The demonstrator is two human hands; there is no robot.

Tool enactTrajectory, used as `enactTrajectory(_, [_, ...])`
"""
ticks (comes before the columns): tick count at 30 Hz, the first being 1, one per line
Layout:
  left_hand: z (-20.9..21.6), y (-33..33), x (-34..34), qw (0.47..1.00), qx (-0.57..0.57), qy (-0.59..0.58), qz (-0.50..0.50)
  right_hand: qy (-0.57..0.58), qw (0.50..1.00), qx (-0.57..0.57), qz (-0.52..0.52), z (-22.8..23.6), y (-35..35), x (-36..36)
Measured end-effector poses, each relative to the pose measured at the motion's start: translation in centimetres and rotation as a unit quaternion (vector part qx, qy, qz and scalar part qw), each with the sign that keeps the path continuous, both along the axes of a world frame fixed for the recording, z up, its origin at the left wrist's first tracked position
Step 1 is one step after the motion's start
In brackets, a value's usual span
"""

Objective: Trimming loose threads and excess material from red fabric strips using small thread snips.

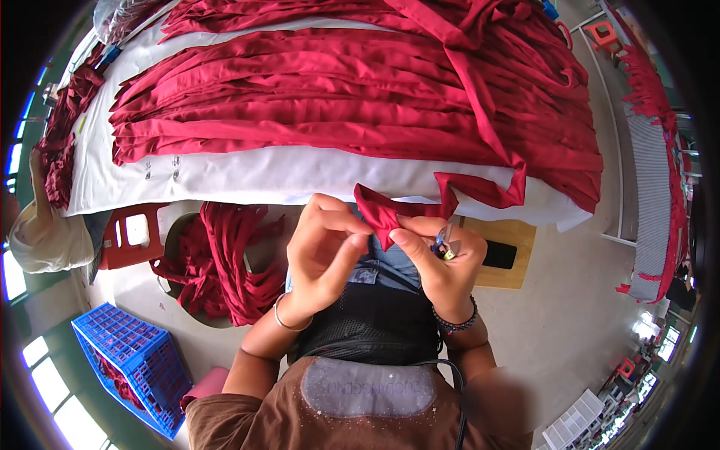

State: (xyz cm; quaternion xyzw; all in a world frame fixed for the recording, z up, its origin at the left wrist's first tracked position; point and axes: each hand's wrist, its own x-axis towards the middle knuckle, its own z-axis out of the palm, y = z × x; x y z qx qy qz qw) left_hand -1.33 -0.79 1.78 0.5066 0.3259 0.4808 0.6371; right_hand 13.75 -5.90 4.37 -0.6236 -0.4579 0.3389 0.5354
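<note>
Over my lap, my right hand [446,262] pinches the end of a long red fabric strip [380,214] between thumb and forefinger. A small tool with blue and metal parts [442,241], which looks like thread snips, is tucked in the same hand. My left hand [322,251] has its thumb and forefinger closed right at the strip's left edge. Whatever they pinch is too small to make out. From my right hand the strip runs up, folding over the table's near edge to a wide layered pile of red strips [322,94].
A white-covered table [247,176] spans the front. Below it on the left are a tub of red strips [232,262], a red stool [131,236] and a blue crate [139,360]. Another person [49,232] is at far left. A dark phone-like object [499,256] lies on a wooden board [514,232].
</note>
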Motion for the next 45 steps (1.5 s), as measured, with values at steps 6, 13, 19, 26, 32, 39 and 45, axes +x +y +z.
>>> enactTrajectory(6, [-2.5,-0.3,-0.2,0.971,-0.094,-0.073,-0.205,0.194,0.979,-0.053,0.026,0.5,0.2,-0.4])
enactTrajectory(13, [-0.2,2.9,0.0,0.98,-0.16,-0.114,0.013,0.12,0.99,-0.063,0.039,-0.8,-1.0,-1.0])
enactTrajectory(19, [2.1,5.7,-2.5,0.984,-0.096,-0.146,0.034,0.186,0.976,-0.092,0.067,-4.0,-4.0,-1.1])
enactTrajectory(26, [0.0,2.8,0.3,0.968,-0.201,-0.117,-0.095,0.143,0.989,-0.011,0.034,-2.8,-0.4,-1.0])
enactTrajectory(32, [0.8,2.7,0.2,0.983,-0.156,-0.025,-0.088,0.063,0.993,-0.058,0.079,-2.9,0.6,-0.4])
enactTrajectory(39, [1.4,2.7,-0.2,0.984,-0.13,0.033,-0.115,0.017,0.989,-0.077,0.121,-2.0,0.6,-0.5])
enactTrajectory(45, [0.2,1.7,-1.6,0.966,-0.15,-0.024,-0.211,0.064,0.995,-0.02,0.079,-1.3,0.7,0.1])
